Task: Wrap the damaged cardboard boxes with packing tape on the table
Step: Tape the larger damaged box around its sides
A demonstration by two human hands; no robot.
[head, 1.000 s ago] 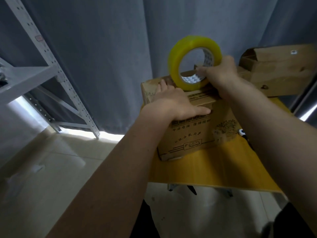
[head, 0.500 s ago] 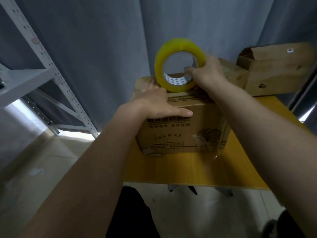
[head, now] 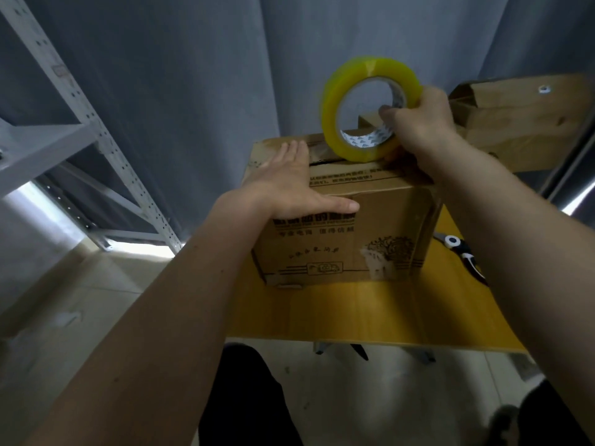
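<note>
Fingers, right hand (head: 418, 123): curled round the roll of tape (head: 363, 107), thumb through its core; grip unchanged from half a second ago.
Fingers, left hand (head: 286, 185): straight and flat, pressing the top of the box (head: 347, 239), thumb along its near top edge, as before.
Roll of tape: yellow, upright on edge, touching the box's top at the far side, above the flap seam. It now stands further toward the box's right end than half a second ago.
Box: printed cardboard, on the yellow desk (head: 354, 313), in the same place.
Second box (head: 521, 120): behind and right of the first, open-topped.
Scissors (head: 463, 252): on the desk, just right of the box.
Metal shelf (head: 64, 130): well left of the box.
</note>
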